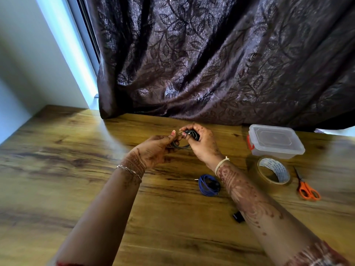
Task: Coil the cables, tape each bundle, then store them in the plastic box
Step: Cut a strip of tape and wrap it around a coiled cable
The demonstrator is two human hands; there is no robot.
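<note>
The table (pixel 57 160) is bare across its whole left side and along the near edge between the forearms. To the right, 4 things crowd together: box (pixel 276 142), tape roll (pixel 273 172) just before it, scissors (pixel 307 187) beside the roll, and a blue coil (pixel 208 185) against the right forearm. The curtain (pixel 221 64) blocks the far edge.

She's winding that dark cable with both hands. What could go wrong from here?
Both hands, left hand and right hand, pinch the dark cable coil. To reach the tape roll one must let go, so the coil might spring loose. The plastic box looks shut, so storing needs a free hand too.
</note>
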